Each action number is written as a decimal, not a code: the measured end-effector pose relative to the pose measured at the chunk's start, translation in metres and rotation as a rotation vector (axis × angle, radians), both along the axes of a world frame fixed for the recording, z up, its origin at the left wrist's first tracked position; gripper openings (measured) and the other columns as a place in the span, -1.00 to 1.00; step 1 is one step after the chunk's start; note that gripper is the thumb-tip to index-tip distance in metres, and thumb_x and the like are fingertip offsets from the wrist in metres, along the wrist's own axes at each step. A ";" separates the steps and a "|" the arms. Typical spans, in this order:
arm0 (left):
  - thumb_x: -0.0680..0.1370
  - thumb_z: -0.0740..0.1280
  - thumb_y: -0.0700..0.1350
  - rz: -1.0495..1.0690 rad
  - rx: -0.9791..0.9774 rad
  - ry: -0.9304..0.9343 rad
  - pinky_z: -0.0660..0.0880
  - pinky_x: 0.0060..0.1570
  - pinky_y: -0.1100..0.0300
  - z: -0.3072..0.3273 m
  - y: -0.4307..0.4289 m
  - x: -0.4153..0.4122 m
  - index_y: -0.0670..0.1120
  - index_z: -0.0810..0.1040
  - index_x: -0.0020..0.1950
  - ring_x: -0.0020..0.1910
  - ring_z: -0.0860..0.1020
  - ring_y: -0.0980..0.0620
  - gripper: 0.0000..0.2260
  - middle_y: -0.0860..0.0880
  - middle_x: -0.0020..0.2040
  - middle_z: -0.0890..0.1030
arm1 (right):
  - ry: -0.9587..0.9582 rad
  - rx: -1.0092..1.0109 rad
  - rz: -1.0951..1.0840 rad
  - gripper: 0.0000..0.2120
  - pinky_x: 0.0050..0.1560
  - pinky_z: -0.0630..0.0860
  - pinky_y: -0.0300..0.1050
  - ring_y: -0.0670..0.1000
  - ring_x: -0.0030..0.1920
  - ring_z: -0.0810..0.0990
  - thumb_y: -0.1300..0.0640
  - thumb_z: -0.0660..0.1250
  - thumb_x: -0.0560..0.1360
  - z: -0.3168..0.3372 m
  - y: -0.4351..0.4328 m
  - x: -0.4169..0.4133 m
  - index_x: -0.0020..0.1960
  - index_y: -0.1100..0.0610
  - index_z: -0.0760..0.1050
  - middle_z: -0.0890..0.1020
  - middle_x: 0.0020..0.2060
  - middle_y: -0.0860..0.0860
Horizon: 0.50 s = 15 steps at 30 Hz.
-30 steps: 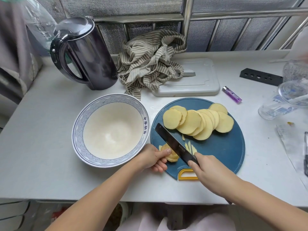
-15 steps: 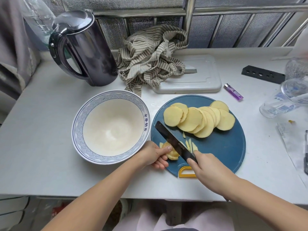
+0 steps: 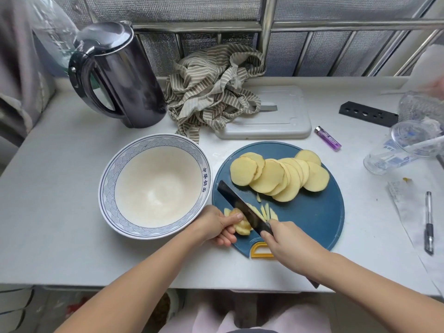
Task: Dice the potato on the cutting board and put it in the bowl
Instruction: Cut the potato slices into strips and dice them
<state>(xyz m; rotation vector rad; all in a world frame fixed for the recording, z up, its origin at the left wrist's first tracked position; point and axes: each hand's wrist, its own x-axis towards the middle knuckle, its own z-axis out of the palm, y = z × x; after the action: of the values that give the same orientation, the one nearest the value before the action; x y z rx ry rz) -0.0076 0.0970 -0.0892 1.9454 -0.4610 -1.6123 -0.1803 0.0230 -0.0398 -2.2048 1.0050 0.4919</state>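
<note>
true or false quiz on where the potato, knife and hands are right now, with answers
1. The bowl holds no potato. True.
2. The right hand grips the knife. True.
3. The left hand rests on the bowl's rim. False: it holds a small stack of slices on the blue cutting board, next to the blade.
4. The purple lighter lies on the cutting board. False: it lies on the table, beyond the board.
5. Round potato slices lie overlapping on the far part of the board. True.
</note>
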 end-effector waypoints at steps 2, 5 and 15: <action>0.55 0.35 0.05 0.008 -0.001 0.009 0.42 -0.54 0.32 -0.002 0.000 -0.001 -0.20 0.45 -0.32 -0.58 0.50 0.05 -0.62 -0.12 -0.49 0.59 | 0.010 -0.015 0.016 -0.78 -0.18 0.32 -0.07 0.08 -0.17 0.45 -0.02 0.05 0.66 -0.008 0.006 -0.001 -0.06 0.09 0.29 0.45 -0.18 0.03; 0.56 0.35 0.03 0.029 0.000 0.021 0.39 -0.57 0.32 -0.005 0.000 -0.002 -0.20 0.44 -0.34 -0.61 0.48 0.06 -0.61 -0.12 -0.51 0.57 | 0.026 -0.064 0.016 -0.77 -0.10 0.40 -0.01 0.15 -0.01 0.55 -0.03 0.02 0.67 -0.022 0.015 -0.002 0.11 0.11 0.32 0.57 -0.01 0.11; 0.54 0.37 0.03 0.035 -0.001 0.029 0.39 -0.58 0.31 -0.005 0.000 0.000 -0.22 0.46 -0.33 -0.61 0.48 0.04 -0.62 -0.15 -0.49 0.58 | 0.024 -0.146 -0.025 -0.71 -0.16 0.34 -0.03 0.20 0.06 0.58 -0.03 0.01 0.67 -0.032 0.021 -0.003 0.24 0.14 0.31 0.61 0.06 0.15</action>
<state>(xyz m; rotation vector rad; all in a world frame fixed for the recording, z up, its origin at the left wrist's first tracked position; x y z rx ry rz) -0.0077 0.0972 -0.0943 1.9166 -0.4145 -1.6158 -0.1833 0.0439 -0.0717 -2.3163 1.1115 0.4468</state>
